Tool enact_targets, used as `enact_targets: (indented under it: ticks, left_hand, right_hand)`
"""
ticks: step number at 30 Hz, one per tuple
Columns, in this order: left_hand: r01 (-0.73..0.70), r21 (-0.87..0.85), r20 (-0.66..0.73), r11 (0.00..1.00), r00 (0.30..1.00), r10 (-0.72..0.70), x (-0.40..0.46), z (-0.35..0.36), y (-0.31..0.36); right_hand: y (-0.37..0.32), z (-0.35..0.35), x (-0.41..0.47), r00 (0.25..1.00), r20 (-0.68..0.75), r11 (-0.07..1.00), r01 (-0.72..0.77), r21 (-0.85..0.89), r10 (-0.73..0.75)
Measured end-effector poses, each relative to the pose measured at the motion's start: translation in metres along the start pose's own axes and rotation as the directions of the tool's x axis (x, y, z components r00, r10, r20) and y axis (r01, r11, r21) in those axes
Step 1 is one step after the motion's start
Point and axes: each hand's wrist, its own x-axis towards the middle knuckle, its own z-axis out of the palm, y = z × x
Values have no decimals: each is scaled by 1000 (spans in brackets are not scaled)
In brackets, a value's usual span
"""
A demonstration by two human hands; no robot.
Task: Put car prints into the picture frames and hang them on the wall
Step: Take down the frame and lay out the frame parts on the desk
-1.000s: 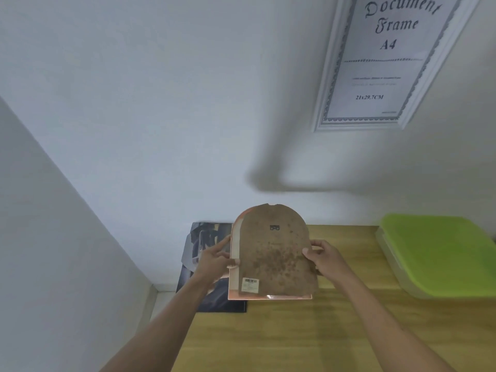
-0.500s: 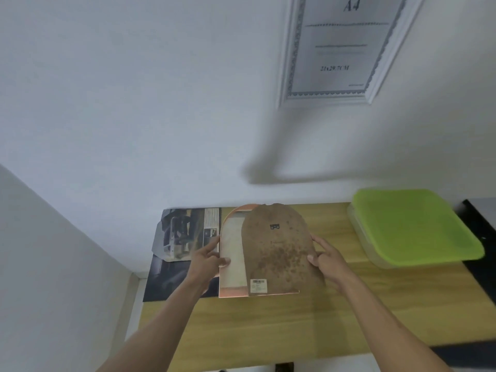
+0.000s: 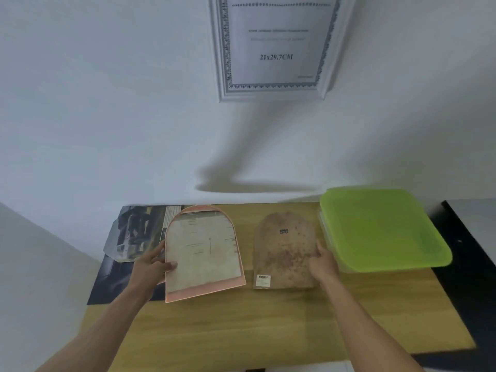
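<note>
- Two pieces of one arched picture frame are lying apart on the wooden table [image 3: 241,331]: the pink frame [image 3: 204,287] at left, its brown backing board [image 3: 285,253] just to its right, not touching.
- Left hand [image 3: 150,269] is gripping the frame's left edge, thumb over the front, fingers behind; near edge seems lifted off the table.
- Right hand [image 3: 323,264] is holding the board's right edge, fingers curled over it; whether the board is lying flat cannot be told.
- Car prints [image 3: 134,234] are sitting far left, partly under the frame, one on a dark sheet; none is in this frame yet.
- One white rectangular frame [image 3: 271,49] is hanging on the wall above, showing its stock paper insert, no car print.
- Judgement: early stage; frame is open, print loading, closing and hanging are all left.
- Frame looks like smooth plastic with a pale inner panel; board is matte, mottled fibreboard with a small metal hanger and a label at its near left corner.
- Green-lidded plastic box [image 3: 381,229] is sitting far right, glossy, rounded corners.
</note>
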Motion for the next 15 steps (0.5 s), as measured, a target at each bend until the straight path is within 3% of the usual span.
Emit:
enact_targets:
  ticks: [4,7,11,13,15]
  left_hand:
    - [16,0,-8,1000,1000,-16,-3,19,-6]
    - [17,-10,-12,1000,1000,-18,-8,33,-12]
    - [20,0,-17,1000,1000,-20,-13,48,-20]
    - [26,0,-30,1000,999,-26,-14,52,-23]
    - [29,3,-42,1000,999,-29,-14,55,-23]
  right_hand:
    - [20,12,22,992,-121,966,-6,-257,-26]
    - [31,23,30,991,-113,887,6,-462,-65]
    - [39,35,36,922,120,650,346,-677,-367]
    - [42,38,43,894,261,568,435,-699,-364]
    - [45,38,50,896,300,538,438,-720,-328]
